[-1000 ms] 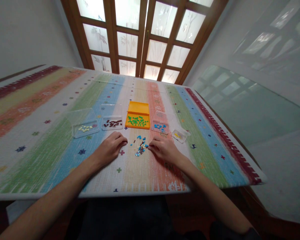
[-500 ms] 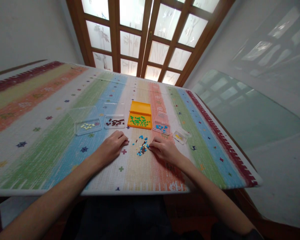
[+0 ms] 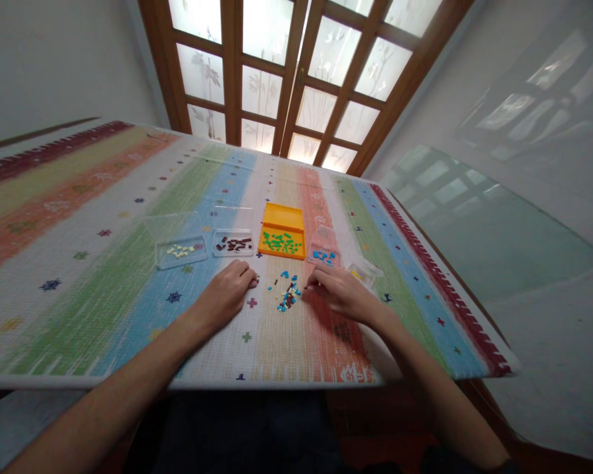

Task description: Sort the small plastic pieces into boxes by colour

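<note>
A small loose pile of tiny blue, brown and pale yellow plastic bricks [image 3: 289,297] lies on the tablecloth between my hands. My left hand [image 3: 231,288] rests on the cloth left of the pile, its fingers curled closed; a dark speck shows at the fingertips, too small to name. Just right of the pile is my right hand [image 3: 340,291], thumb and forefinger pinched together near its edge. Whatever is in that pinch is too small to make out. Beyond the hands, an open orange box [image 3: 282,257] holds green bricks [image 3: 281,243].
Open clear boxes stand in a row: one with pale yellow bricks [image 3: 180,251], one with brown bricks [image 3: 234,244], one with blue bricks [image 3: 323,256]. A small box with yellow bricks [image 3: 358,273] is partly behind my right hand. A striped tablecloth [image 3: 128,289] covers the table.
My right hand has drawn slightly back from the pile to the right, now overlapping the small yellow-brick box. The left hand keeps its place. The whole view has shifted a little.
</note>
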Tool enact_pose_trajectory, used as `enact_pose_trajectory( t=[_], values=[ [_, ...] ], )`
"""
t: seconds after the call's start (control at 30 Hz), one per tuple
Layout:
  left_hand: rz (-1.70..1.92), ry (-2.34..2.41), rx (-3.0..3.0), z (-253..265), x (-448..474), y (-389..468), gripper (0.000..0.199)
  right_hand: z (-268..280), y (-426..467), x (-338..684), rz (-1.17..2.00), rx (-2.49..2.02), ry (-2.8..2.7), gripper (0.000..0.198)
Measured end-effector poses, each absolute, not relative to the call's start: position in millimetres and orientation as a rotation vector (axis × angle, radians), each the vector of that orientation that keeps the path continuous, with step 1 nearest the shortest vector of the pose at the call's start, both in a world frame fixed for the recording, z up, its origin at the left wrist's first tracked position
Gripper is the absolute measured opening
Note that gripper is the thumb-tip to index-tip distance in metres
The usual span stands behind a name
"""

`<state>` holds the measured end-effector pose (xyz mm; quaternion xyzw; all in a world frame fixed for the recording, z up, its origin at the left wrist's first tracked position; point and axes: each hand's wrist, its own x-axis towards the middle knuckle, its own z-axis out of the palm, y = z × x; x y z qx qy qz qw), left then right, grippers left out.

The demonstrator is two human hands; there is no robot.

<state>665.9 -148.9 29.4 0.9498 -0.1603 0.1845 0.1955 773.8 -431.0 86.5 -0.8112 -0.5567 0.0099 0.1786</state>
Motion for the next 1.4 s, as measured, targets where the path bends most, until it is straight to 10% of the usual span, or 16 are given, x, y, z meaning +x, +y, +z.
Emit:
enact_pose_trajectory(
  t=[0.6, 1.4],
  values=[
    [0.487, -0.41, 2.644, 30, 672, -146, 0.013, 92, -256, 810, -0.056, -2.567, -1.583, 0.018],
    [0.781, -0.102, 2.505, 61, 681, -94, 0.014, 82, -339, 806, -0.259, -2.146, -1.651, 0.024]
  ],
)
